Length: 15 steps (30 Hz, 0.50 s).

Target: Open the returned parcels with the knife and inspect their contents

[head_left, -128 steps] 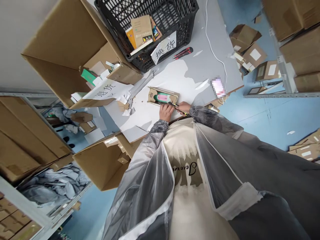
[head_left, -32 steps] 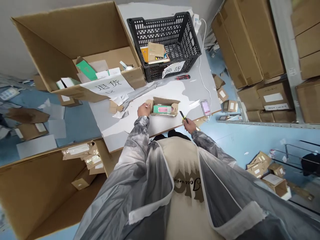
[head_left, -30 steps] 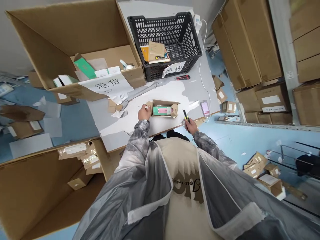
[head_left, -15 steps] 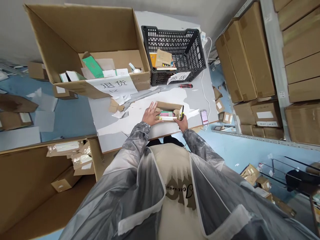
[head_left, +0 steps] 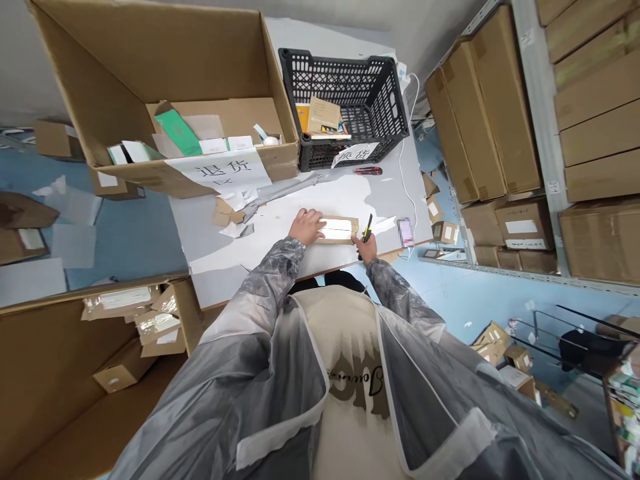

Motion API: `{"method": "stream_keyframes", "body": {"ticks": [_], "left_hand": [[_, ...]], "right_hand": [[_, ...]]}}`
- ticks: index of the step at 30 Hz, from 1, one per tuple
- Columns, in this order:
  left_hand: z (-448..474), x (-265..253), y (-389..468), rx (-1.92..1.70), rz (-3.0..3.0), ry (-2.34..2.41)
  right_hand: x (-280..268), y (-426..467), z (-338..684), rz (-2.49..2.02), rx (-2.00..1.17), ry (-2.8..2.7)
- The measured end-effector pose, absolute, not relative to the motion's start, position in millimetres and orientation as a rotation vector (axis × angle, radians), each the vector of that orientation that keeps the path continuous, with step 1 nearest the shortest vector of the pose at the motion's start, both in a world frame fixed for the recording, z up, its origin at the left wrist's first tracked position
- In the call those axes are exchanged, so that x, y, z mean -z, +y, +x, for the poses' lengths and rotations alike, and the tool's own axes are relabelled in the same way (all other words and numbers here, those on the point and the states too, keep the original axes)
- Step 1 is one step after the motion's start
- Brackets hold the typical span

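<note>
A small, narrow cardboard box [head_left: 341, 239] lies on the white table in front of me. Its upper face carries a white label with a line across it, and nothing inside shows. My left hand [head_left: 306, 227] grips the left end, fingers bent over the edge. At the opposite end, my right hand [head_left: 367, 249] is closed around a black and yellow utility knife [head_left: 367, 230], blade end pointing up and away. The thumb of that hand is at the box's right corner. Behind the box lies a red and black cutter [head_left: 368, 171], apart from both hands.
A large open carton [head_left: 283, 160] with small boxes inside stands at the back left. Beside it is a black plastic crate [head_left: 345, 157] holding booklets. A phone [head_left: 405, 233] with a white cable lies right. Torn cardboard [head_left: 229, 212] lies left; shelves of cartons [head_left: 520, 227] stand right.
Earlier the small box was open, with pink and green packages showing inside. Now its labelled face covers them. My left fingers have gone from spread to bent; the knife has tilted to the right.
</note>
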<state>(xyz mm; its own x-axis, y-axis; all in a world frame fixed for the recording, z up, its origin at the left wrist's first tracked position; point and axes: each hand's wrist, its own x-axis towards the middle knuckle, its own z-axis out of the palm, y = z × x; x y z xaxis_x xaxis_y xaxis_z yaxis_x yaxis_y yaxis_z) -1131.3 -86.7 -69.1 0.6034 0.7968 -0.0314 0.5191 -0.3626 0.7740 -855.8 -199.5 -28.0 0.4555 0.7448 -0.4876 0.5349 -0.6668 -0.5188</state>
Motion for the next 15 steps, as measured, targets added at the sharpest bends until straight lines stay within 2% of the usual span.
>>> {"method": "stream_keyframes", "body": {"ticks": [3,8,15], "left_hand": [[-1119.7,68.0,-117.0,-0.413,2.067,1.046],[-1101.4,72.9,-159.7,-0.295,2.108,1.159],[-1110.6,79.6,-97.3,-0.204,1.879,1.280]], "right_hand": [[34.9,-207.9,-855.8,-2.352,-1.034,-0.755],[45.5,-222.5,-853.2,-2.258,-1.051,-0.595],[46.5,-229.5,-845.3,-2.221,-1.060,-0.527]]}}
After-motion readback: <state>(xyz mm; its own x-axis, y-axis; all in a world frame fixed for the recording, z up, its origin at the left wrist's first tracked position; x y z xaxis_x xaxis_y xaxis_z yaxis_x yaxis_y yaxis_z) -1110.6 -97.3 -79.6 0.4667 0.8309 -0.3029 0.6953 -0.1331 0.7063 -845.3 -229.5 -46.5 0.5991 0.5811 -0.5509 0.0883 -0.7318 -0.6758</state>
